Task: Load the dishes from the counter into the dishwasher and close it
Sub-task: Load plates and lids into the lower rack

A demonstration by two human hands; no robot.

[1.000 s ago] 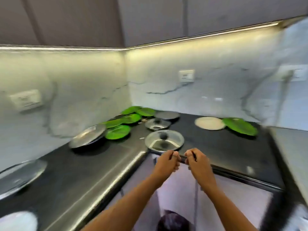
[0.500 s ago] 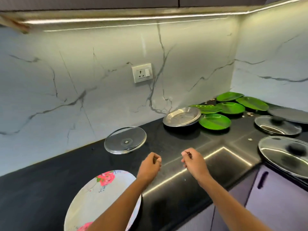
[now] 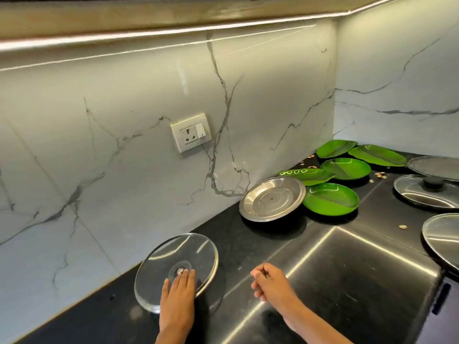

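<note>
Left hand has reached flat-fingered onto the glass lid; right hand hovers, fingers curled

A clear glass lid lies on the dark bench. To its right, a steel plate sits tilted, its rim overlapping a round green plate. Four more green plates cluster in the corner behind. Three steel lids lie at the right.

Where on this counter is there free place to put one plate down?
Bare counter lies between the right hand and the steel lids, and between the glass lid and the steel plate. The corner with the green plates is crowded.
</note>
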